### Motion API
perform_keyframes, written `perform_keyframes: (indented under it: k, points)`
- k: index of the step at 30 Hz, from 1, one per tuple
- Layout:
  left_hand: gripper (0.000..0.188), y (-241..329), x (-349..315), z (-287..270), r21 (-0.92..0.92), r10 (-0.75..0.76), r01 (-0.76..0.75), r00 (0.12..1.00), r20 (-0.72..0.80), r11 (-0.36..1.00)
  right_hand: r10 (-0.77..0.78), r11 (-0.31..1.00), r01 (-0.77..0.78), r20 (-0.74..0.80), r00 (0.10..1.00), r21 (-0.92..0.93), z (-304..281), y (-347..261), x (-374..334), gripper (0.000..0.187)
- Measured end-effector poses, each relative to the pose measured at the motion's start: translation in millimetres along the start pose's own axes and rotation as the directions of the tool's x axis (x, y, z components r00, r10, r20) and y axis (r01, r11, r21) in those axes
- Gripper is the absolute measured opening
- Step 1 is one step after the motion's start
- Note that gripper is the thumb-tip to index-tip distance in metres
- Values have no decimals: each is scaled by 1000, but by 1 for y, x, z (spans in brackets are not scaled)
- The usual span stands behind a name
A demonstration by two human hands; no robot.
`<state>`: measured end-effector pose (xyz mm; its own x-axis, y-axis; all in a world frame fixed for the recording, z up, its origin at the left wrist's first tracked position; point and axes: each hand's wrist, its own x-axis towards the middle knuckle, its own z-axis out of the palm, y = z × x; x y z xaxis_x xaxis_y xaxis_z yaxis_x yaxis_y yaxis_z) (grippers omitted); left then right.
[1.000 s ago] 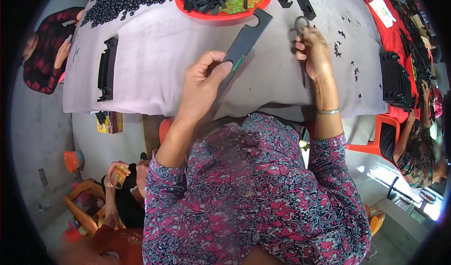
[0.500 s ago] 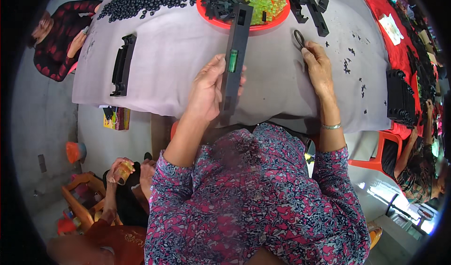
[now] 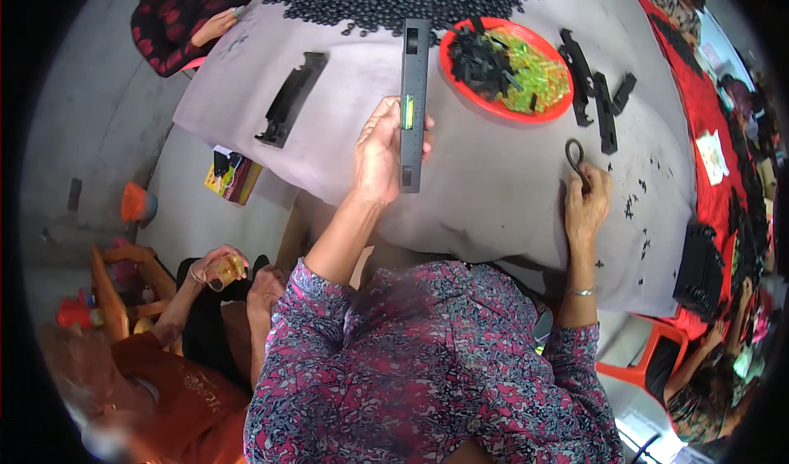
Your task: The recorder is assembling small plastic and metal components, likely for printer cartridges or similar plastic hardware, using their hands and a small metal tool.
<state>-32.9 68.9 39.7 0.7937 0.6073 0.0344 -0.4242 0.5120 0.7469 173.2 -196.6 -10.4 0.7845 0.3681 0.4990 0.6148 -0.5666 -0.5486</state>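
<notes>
Upright above the table, a black spirit level with a yellow-green vial is gripped in my left hand, thumb on one side and fingertips showing on the other. My right hand rests on the grey cloth, closed on a dark looped tool; one loop sticks out past the fingers, and the rest is hidden under the hand. Beyond the level stands a red bowl holding black strips and yellow-green vials. Black level bodies lie to its right, and another black level body lies at the left.
A large heap of small black round parts covers the far side. Tiny black pieces are scattered right of my right hand. Stacked black parts stand at the right edge. One person sits far left, another near left, holding an amber cup.
The view has shifted, so the bowl and table sit lower and further right. The spirit level has turned to stand straighter. Both hands keep their holds.
</notes>
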Motion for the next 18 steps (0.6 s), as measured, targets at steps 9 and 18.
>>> perform_keyframes:
  k: [9, 18]
  points:
    - [26, 42, 9, -23, 76, 251, -241, 953, -172, 968, -195, 978, 203, -130, 972, 50, 1, -4, -1, 4]
    - [24, 73, 7, -44, -26, 336, -362, 887, -316, 932, -158, 983, 166, -100, 982, 76, 4, 5, -1, 5]
